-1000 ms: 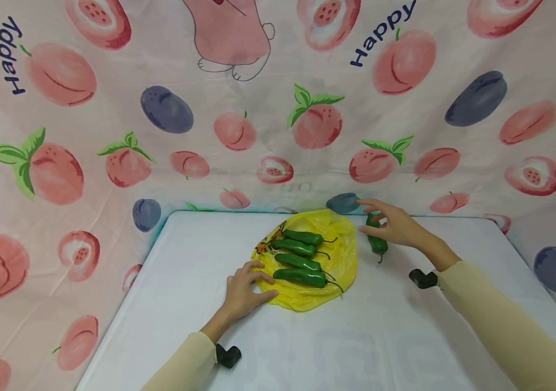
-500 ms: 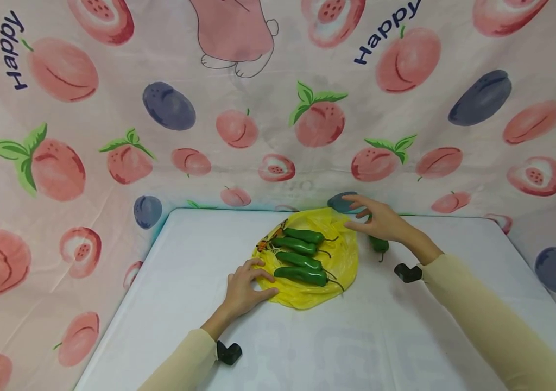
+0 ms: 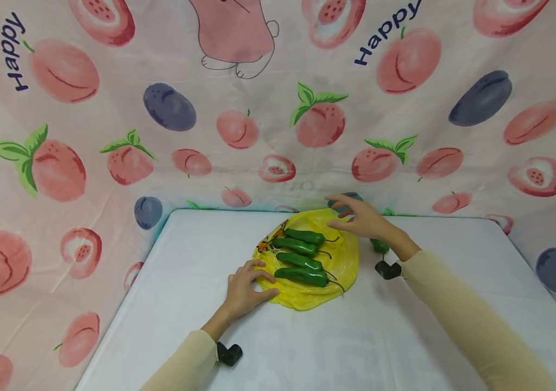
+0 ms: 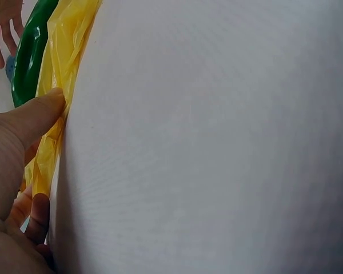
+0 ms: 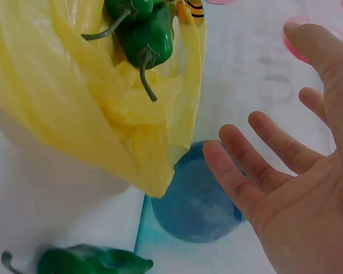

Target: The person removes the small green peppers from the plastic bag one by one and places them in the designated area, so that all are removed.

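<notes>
A yellow plastic bag (image 3: 339,271) lies on the table with several green chili peppers (image 3: 302,276) in a row on it, stems toward the right. My left hand (image 3: 242,290) holds the bag's left edge, its thumb and curled fingers on the plastic, as the left wrist view also shows. Over the bag's upper right edge hovers my right hand (image 3: 365,221), fingers spread and holding nothing. A separate green chili pepper (image 5: 86,261) lies on the table right of the bag; in the head view my right hand and wrist mostly cover it.
The table (image 3: 200,239) has a white cover. Behind and beside it hangs a pink cloth (image 3: 268,98) printed with fruit. A black wrist device (image 3: 229,354) sits by the left cuff, another black wrist device (image 3: 387,269) by the right.
My right hand has moved left, from above the separate chili pepper to the bag's upper right edge. The left hand, the bag and the peppers stay in place.
</notes>
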Demonstrator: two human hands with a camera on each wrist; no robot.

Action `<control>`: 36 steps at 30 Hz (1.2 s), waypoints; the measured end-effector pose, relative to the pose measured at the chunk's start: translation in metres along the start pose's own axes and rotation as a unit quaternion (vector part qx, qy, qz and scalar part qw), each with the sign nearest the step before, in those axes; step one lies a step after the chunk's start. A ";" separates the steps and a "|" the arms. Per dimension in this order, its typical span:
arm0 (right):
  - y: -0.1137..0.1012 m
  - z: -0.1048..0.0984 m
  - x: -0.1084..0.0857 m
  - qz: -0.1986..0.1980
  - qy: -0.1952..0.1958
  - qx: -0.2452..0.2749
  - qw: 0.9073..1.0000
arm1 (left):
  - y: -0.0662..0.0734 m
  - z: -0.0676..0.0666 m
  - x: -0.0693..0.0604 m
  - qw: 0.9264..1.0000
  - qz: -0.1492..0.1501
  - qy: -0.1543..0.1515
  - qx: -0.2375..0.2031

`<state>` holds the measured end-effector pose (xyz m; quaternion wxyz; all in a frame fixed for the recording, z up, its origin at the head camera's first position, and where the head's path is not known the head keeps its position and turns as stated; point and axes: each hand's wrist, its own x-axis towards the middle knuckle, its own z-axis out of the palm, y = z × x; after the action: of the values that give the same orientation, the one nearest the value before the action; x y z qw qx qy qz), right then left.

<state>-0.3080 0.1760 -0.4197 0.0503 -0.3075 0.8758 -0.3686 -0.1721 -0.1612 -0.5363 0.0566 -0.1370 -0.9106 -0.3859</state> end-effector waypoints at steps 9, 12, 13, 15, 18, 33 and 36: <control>-0.001 0.014 0.012 0.013 -0.021 0.019 1.000 | 0.001 -0.001 -0.001 1.000 -0.013 -0.011 -0.003; -0.002 0.019 0.015 0.011 -0.028 0.017 0.999 | 0.001 -0.001 -0.002 1.000 -0.012 -0.009 -0.005; -0.002 0.020 0.016 0.011 -0.029 0.015 0.999 | 0.001 -0.001 -0.001 1.000 -0.011 -0.008 -0.006; -0.002 0.024 0.019 0.009 -0.032 0.009 0.999 | 0.001 -0.002 -0.001 1.000 -0.010 -0.007 -0.006; -0.003 0.029 0.022 0.014 -0.041 0.013 0.999 | 0.001 -0.002 -0.001 1.000 -0.007 -0.007 -0.006; -0.003 0.049 0.036 0.020 -0.077 0.025 0.997 | 0.002 -0.001 0.000 1.000 -0.017 -0.007 -0.005; -0.002 0.053 0.038 0.005 -0.082 0.024 0.996 | 0.001 0.000 0.000 1.000 -0.019 -0.007 -0.002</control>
<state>-0.3215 0.1205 -0.4512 0.1311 -0.3309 0.8610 -0.3632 -0.1718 -0.1603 -0.5354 0.0422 -0.1225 -0.9128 -0.3873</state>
